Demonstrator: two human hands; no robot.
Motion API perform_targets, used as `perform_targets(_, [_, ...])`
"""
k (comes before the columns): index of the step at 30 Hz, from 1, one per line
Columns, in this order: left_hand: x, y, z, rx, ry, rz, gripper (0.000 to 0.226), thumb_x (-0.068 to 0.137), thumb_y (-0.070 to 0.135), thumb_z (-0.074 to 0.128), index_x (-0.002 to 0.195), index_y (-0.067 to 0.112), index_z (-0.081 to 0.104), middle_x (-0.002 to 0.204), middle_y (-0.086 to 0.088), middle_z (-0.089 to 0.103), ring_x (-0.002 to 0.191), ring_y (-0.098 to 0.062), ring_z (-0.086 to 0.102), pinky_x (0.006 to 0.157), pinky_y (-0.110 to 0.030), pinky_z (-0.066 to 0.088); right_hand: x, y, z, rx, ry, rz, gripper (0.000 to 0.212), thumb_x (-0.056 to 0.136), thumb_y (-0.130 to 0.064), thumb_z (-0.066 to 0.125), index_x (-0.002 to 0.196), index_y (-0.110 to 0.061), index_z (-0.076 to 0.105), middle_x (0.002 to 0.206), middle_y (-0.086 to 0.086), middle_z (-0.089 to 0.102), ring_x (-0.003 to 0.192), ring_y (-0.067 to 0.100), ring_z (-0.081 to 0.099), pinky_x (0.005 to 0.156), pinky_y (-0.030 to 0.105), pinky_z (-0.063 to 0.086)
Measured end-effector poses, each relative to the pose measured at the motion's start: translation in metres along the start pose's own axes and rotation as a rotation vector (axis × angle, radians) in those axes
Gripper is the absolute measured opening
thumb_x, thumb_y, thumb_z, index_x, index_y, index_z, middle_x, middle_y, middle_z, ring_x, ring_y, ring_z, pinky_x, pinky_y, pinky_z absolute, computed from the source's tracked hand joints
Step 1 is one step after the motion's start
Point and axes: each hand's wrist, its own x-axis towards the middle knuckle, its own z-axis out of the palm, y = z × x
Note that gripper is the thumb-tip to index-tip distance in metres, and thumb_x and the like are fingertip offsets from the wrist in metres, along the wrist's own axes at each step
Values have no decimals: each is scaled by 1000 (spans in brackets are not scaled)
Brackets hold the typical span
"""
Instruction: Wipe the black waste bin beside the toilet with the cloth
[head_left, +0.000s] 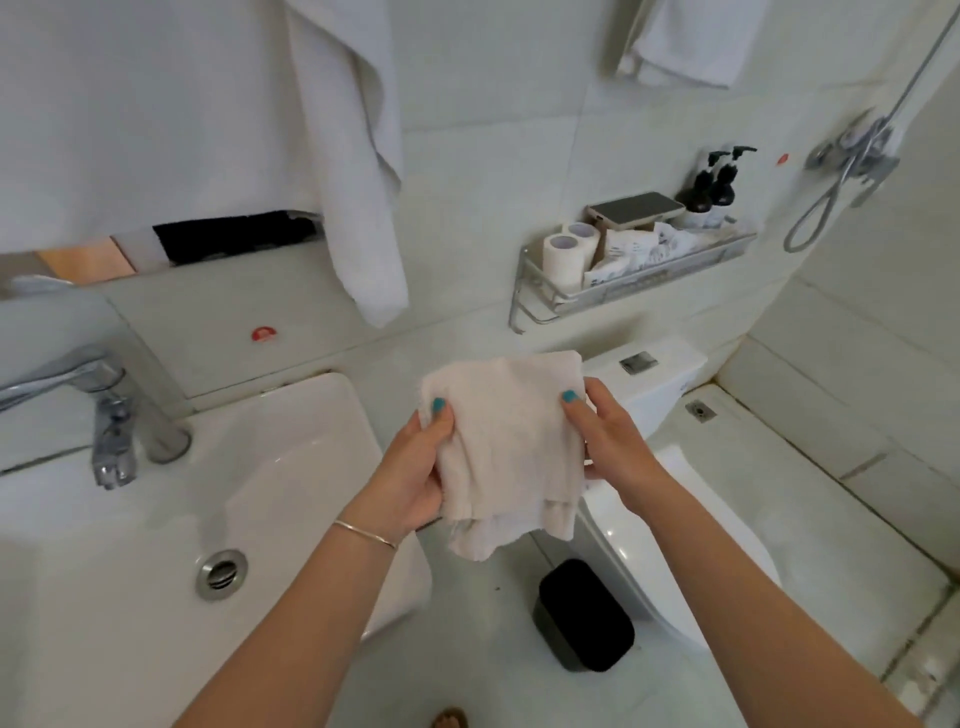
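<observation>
A pale pink cloth (509, 447) hangs folded in front of me, held up between both hands. My left hand (415, 473) grips its left edge with the thumb on the front. My right hand (608, 441) pinches its right edge. Far below, the black waste bin (584, 616) with a closed lid stands on the white floor, between the sink and the toilet (675, 535). Neither hand is near the bin.
A white sink (182, 519) with a chrome tap (111, 415) fills the left. White towels (353, 156) hang above. A wall shelf (623, 291) holds toilet rolls, a phone and pump bottles. The shower mixer (852, 156) is at the right.
</observation>
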Motion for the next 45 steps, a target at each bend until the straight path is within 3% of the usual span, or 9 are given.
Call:
perform_targets(6, [-3,27,-56,324,224,161,20,100,27,46,117,25,57,111,2,70,99,-12,67,75,-27,54,41,-6,58,-195,-172,-94,18,101,-39,41,116,-38,51,102,-16,58,93,2,56,70,23,42])
perform_targets(9, [-3,36,-85,684,380,241,14,98,36,45,111,36,52,110,11,64,100,-10,61,86,-31,48,62,-3,85,-231,-264,-119,21,101,-37,42,119,-32,51,104,-7,63,94,13,60,78,30,47])
perform_targets(11, [-4,39,-98,832,478,283,4,98,37,45,99,36,49,96,15,60,87,-3,57,76,-18,44,76,-1,102,-229,-321,-119,22,101,-35,42,120,-29,51,105,-4,63,94,15,60,79,30,48])
perform_targets(14, [-1,37,-115,825,615,363,16,97,30,49,91,15,48,81,5,59,70,-6,55,54,-10,40,92,3,122,-190,-391,-104,20,102,-32,43,119,-26,51,102,-5,62,88,11,60,70,21,46])
perform_targets(20, [18,24,-142,742,755,398,21,95,26,54,85,10,45,70,2,53,57,-4,46,52,-15,37,120,21,154,-71,-448,-56,16,102,-22,45,117,-19,51,100,-4,63,76,-5,60,64,8,48])
perform_targets(30, [45,-1,-186,729,783,310,16,96,26,52,84,16,47,77,0,57,65,-7,52,57,-14,41,146,60,176,-133,-471,31,16,102,-20,45,116,-17,51,107,4,62,88,12,58,70,14,46])
perform_targets(35, [55,-26,-195,829,792,171,17,97,28,49,86,17,43,76,3,55,65,-3,53,52,-11,36,149,88,185,-257,-468,95,23,103,-24,41,124,-16,48,121,9,58,105,23,56,94,39,45])
perform_targets(41, [80,-39,-195,807,711,-71,23,97,33,49,98,10,48,90,-2,56,82,-19,52,59,-21,35,151,89,207,-283,-561,356,25,100,-40,37,123,-33,46,112,-4,57,91,15,57,64,30,47])
perform_targets(45, [82,-22,-202,760,698,-228,27,89,35,61,87,12,46,84,-1,52,72,-13,48,56,-23,34,154,86,195,-397,-565,472,30,97,-49,38,120,-31,46,120,0,55,94,20,59,85,38,44])
